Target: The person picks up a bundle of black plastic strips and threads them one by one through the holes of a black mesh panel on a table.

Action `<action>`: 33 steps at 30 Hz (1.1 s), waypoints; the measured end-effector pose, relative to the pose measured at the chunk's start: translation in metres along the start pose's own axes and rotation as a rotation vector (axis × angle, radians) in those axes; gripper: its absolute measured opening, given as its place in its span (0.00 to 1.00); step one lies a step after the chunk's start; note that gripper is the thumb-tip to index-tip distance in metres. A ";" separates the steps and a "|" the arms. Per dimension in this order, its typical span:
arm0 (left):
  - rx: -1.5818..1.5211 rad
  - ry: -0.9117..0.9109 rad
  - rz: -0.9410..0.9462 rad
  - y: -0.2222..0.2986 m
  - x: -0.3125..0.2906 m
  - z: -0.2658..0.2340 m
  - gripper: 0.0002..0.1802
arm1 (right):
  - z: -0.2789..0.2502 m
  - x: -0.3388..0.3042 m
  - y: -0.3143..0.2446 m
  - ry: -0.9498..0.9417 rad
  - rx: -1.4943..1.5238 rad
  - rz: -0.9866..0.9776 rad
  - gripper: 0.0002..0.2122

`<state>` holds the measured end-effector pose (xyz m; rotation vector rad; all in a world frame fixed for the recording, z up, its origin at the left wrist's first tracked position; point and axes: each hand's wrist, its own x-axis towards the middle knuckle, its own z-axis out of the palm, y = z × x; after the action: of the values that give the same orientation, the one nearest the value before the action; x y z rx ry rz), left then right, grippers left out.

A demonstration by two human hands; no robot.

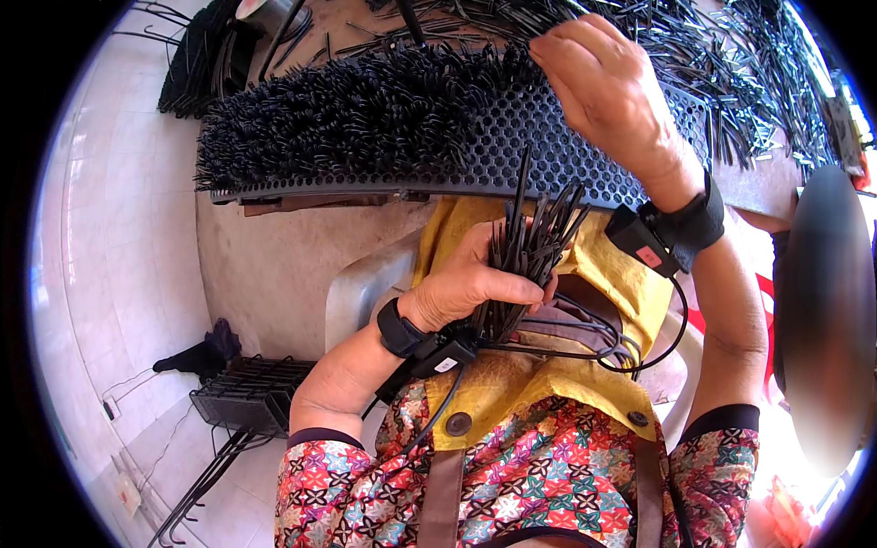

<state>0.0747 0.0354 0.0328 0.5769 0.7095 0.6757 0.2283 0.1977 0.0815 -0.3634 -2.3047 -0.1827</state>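
My left hand is closed round a bundle of thin black strips, whose ends fan out upward in front of my yellow apron. My right hand reaches over a black perforated mat with its fingers pinched together. The fingertips are beside the edge of a dense field of upright black strips that stand in the mat's left part. On the right part of the mat the round holes show bare. Whatever is between my right fingertips is too small to make out.
Loose black strips lie heaped on the table beyond and right of the mat. A metal can stands at the far left. A black rack is on the floor at lower left. Cables hang between my wristbands.
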 end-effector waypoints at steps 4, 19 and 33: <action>-0.021 -0.023 0.018 -0.001 0.001 0.001 0.30 | -0.005 0.017 -0.006 -0.255 -0.038 0.136 0.05; -0.205 -0.091 0.000 0.004 -0.002 0.003 0.28 | -0.045 -0.024 -0.048 -0.342 0.862 1.061 0.12; -0.089 -0.039 -0.003 0.001 -0.002 0.002 0.28 | -0.048 -0.055 -0.021 -0.153 0.962 1.219 0.03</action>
<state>0.0745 0.0340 0.0352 0.5053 0.6409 0.6879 0.2905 0.1554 0.0743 -1.1474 -1.6428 1.4917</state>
